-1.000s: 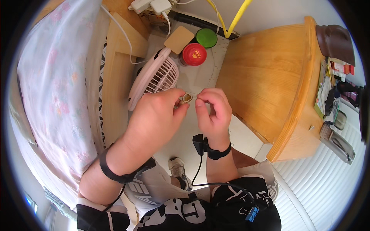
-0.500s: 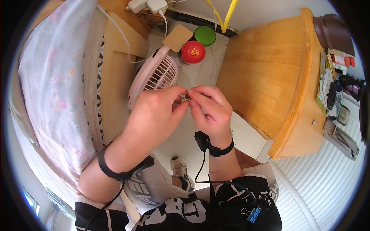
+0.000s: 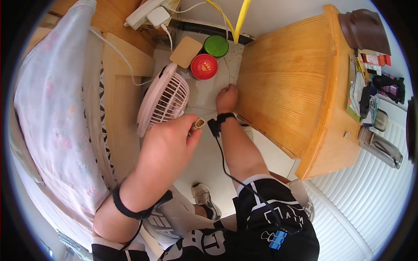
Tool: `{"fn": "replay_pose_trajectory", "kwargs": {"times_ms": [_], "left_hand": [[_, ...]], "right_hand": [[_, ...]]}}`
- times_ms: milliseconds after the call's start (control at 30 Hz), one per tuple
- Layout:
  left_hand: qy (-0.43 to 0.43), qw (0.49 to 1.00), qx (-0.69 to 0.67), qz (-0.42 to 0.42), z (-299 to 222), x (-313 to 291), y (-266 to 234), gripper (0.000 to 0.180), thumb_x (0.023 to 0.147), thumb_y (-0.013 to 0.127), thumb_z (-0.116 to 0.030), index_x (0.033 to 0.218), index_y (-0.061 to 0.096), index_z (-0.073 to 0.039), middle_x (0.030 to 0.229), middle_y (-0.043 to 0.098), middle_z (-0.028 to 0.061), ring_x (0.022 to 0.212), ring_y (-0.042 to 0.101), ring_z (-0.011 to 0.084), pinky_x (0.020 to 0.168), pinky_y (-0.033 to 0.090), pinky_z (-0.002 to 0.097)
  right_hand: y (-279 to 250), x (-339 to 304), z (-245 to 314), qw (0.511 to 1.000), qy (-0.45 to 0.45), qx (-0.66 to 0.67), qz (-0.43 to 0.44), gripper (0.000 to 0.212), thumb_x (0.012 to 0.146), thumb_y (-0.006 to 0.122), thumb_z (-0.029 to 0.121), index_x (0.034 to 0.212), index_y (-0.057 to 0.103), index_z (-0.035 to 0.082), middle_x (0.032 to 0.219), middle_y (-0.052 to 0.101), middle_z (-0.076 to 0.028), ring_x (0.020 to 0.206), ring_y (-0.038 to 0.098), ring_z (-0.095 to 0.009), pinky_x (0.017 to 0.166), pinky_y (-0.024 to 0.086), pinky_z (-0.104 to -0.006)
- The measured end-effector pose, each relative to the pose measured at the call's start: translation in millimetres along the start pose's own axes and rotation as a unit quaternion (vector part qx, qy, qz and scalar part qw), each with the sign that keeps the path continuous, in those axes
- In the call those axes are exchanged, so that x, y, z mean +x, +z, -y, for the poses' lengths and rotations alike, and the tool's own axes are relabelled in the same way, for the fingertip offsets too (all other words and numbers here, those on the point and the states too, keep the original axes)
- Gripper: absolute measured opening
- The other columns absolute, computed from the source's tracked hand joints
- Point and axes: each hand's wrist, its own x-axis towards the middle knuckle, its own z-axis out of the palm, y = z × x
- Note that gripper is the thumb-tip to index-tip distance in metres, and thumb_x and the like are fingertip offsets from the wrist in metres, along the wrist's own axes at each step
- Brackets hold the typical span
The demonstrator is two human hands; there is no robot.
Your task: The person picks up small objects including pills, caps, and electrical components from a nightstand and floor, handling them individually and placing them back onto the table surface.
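Note:
My left hand (image 3: 172, 137) is closed, thumb and fingers pinching a small pale piece with a yellowish, rounded open end (image 3: 200, 123). Its exact kind is too small to make out. Just behind this hand stands a pink fan (image 3: 163, 95) with a slatted grille. My right hand (image 3: 227, 98) reaches forward and low, beside the wooden cabinet (image 3: 287, 82). Its fingers look curled, and whatever they may hold is hidden from view.
Past the fan stand a red-lidded tub (image 3: 203, 66), a green-lidded tub (image 3: 216, 46) and a tan square box (image 3: 186, 51). A bed with a floral cover (image 3: 48, 113) lines the left. White chargers (image 3: 158, 17) and cables lie at the back, near a yellow pole (image 3: 241, 21).
My hands have come apart. The right one has moved forward beside the cabinet, while the left one keeps the small piece, shifted slightly left and nearer to me.

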Motion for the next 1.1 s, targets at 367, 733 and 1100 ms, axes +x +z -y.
{"fn": "replay_pose_trajectory", "kwargs": {"times_ms": [367,733,1100], "left_hand": [[0.000,1.000,0.002,0.017,-7,-1,-8,0.022,0.087,0.076,-0.011,0.106,0.070,-0.001,0.081,0.071,0.0174,0.071,0.071,0.0333,0.066,0.057,0.0402],[-0.008,0.999,0.026,0.037,-7,-3,-12,0.021,0.087,0.075,-0.011,0.105,0.070,-0.002,0.085,0.071,0.0163,0.075,0.071,0.0337,0.067,0.057,0.0418],[-0.009,0.999,0.011,0.036,-8,-4,-7,0.022,0.086,0.076,-0.010,0.106,0.069,-0.002,0.084,0.071,0.0166,0.073,0.070,0.0345,0.066,0.057,0.0413]], "right_hand": [[22,64,3,0.967,0.191,-0.088,0.142,0.036,0.104,0.036,0.020,0.119,0.060,-0.003,0.120,0.066,-0.032,0.115,0.064,-0.048,0.099,0.052,-0.0497],[16,69,24,0.951,0.109,-0.232,0.172,0.026,0.100,0.051,0.007,0.107,0.074,0.000,0.113,0.073,-0.024,0.104,0.072,-0.040,0.085,0.061,-0.0477],[15,22,15,0.974,0.083,-0.163,0.136,0.022,0.095,0.055,0.010,0.100,0.072,-0.003,0.105,0.072,-0.027,0.098,0.071,-0.044,0.083,0.059,-0.0493]]}}
